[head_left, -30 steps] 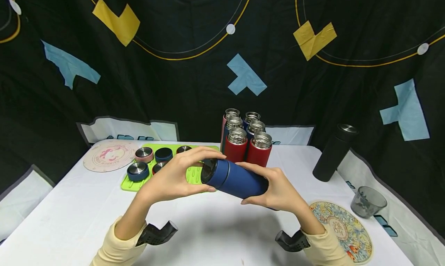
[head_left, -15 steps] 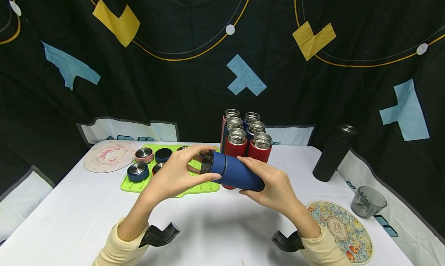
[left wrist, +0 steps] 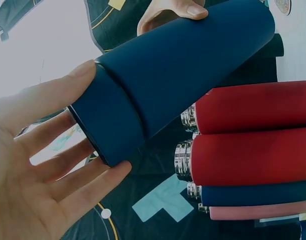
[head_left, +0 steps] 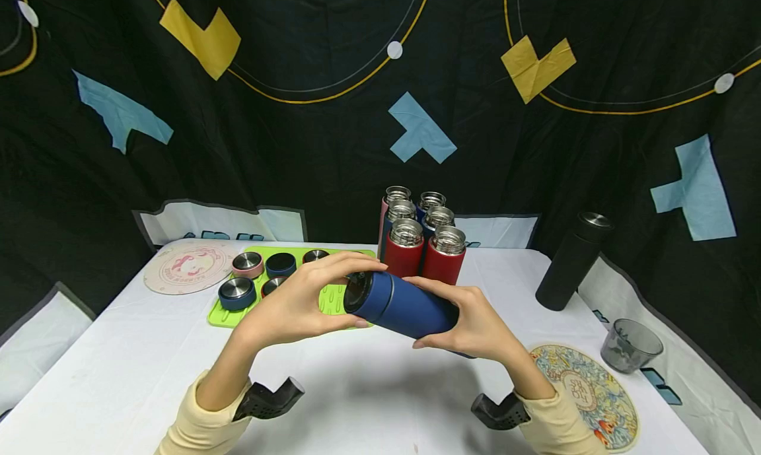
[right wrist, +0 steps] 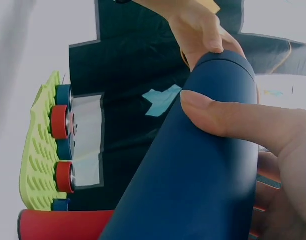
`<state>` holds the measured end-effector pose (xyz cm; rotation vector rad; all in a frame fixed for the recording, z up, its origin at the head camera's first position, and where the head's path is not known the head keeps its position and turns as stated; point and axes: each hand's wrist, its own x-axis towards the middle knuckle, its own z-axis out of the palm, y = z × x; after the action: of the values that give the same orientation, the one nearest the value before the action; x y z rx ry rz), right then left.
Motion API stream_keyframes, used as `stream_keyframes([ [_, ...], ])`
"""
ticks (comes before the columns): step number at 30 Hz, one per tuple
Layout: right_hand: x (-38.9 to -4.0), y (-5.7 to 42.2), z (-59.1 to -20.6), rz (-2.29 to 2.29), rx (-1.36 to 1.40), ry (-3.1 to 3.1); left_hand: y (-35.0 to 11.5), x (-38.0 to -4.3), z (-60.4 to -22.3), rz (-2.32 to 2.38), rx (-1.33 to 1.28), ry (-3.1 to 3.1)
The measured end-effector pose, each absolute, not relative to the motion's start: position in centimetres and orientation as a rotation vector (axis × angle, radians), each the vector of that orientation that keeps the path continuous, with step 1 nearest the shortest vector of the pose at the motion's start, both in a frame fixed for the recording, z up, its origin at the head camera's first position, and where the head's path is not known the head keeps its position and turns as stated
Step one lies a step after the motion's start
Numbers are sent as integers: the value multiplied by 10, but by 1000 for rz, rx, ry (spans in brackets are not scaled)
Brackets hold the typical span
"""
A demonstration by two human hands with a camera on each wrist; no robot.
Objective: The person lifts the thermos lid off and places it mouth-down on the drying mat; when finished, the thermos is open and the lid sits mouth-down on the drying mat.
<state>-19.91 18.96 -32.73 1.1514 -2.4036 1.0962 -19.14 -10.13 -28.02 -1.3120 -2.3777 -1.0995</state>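
A dark blue thermos bottle (head_left: 419, 306) is held tilted above the table between both hands, its capped end toward the left. My left hand (head_left: 297, 306) pinches the cap (head_left: 374, 295) between thumb and fingertips, as the left wrist view also shows. My right hand (head_left: 470, 319) grips the body, its thumb (right wrist: 218, 115) lying along the side in the right wrist view. The cap's dark end faces left, and a thin seam separates cap from body. Behind it stand several lidless bottles, including two red bottles (head_left: 442, 260) with bare steel necks.
Several small lids, such as a blue lid (head_left: 236, 293), lie on a green mat (head_left: 222, 317) at back left beside a round pink-printed board (head_left: 184, 270). At right are a tall black bottle (head_left: 567, 270), a grey cup (head_left: 630, 349) and a patterned round mat (head_left: 612, 402).
Half a second ago the bottle was slightly higher and closer to level. Now its body sits lower, and the cap end turns more toward the head camera. Both hands keep their hold.
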Motion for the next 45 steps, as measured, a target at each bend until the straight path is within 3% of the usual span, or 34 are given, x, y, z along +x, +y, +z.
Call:
stream_keyframes([
  [16, -191, 182, -325, 704, 1049, -2218, -99, -191, -282, -1192, -1071, -2402],
  [32, -201, 195, -327, 1132, 1150, -2438, -100, -192, -281, -1071, -1344, -2362],
  [45, -196, 187, -325, 678, 1070, -2225, -98, -192, -283, -1205, -1123, -2390],
])
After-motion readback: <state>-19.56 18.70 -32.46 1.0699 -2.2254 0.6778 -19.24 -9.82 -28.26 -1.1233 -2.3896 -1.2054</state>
